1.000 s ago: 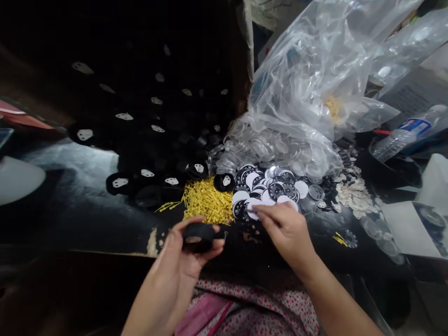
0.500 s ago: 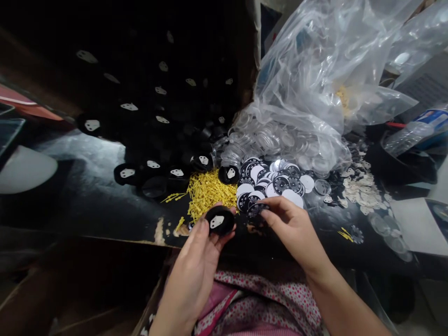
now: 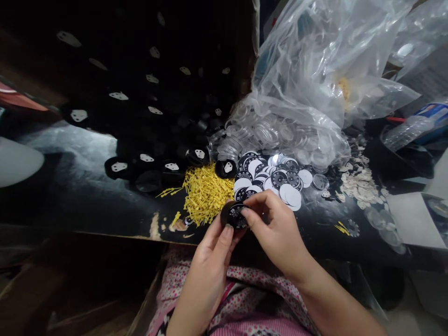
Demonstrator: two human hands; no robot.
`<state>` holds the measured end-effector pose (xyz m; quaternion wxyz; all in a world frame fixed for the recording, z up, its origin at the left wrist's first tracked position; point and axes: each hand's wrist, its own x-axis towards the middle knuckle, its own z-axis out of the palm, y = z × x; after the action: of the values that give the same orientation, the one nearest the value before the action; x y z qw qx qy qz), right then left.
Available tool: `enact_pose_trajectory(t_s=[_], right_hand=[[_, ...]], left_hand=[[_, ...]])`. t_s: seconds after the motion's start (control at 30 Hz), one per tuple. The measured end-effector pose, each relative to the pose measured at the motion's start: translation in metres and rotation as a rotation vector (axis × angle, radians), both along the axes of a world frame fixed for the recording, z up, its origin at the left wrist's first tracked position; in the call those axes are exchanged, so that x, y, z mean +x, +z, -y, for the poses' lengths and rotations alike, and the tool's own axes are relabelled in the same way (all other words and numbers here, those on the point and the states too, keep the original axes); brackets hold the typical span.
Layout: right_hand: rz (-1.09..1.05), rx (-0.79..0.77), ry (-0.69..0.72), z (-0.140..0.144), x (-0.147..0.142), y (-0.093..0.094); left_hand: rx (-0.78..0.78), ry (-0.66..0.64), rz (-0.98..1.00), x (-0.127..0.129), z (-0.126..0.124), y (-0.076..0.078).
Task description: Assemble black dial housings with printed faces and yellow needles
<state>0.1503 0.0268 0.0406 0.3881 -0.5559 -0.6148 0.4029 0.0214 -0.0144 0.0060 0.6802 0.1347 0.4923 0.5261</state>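
Left hand (image 3: 210,261) pinches a black round case (image 3: 234,215) from below, face up, just in front of the yellow pin pile (image 3: 207,194). Right hand (image 3: 276,228) closes fingertips on the printed dial disc seated in it, likely pressing it flat. Loose dial discs (image 3: 276,179) lie right of the pile, within reach.

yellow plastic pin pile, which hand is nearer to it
Left. The left hand sits just below the heap of small yellow plastic pins; the right hand is farther off, to its right.

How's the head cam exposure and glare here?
Head view: upper left nearly black, the black discs barely separate from the dark table; clear plastic bag throws bright glare; both hands well lit, edges stretched by the wide lens.
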Motion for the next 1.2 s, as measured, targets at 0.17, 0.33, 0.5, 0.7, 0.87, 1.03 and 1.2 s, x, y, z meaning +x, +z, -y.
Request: enact_pose_trajectory(t_s=[0.17,0.33,0.5,0.7,0.87,1.03,1.2], right_hand=[[-0.008,-0.156,0.024,-0.001,0.003,-0.001],[-0.014,-0.217,0.081,-0.006,0.009,-0.002],[-0.076,-0.324,0.067,-0.008,0.009,-0.005],[-0.156,-0.342,0.028,-0.006,0.007,-0.008],[0.022,-0.261,0.007,-0.003,0.006,-0.009],[0.094,-0.274,0.048,-0.006,0.011,-0.012],[0.162,-0.248,0.14,0.003,0.016,-0.01]], left_hand=[[0.1,-0.084,-0.076,-0.004,0.004,-0.013],[0.102,-0.101,-0.08,-0.006,0.006,-0.019],[0.067,-0.102,-0.053,-0.006,0.006,-0.023],[0.039,-0.126,-0.028,-0.007,0.005,-0.025],[0.051,-0.195,-0.07,-0.006,0.004,-0.025],[0.095,-0.248,-0.163,-0.007,0.003,-0.022],[0.12,-0.273,-0.271,-0.009,0.006,-0.013]])
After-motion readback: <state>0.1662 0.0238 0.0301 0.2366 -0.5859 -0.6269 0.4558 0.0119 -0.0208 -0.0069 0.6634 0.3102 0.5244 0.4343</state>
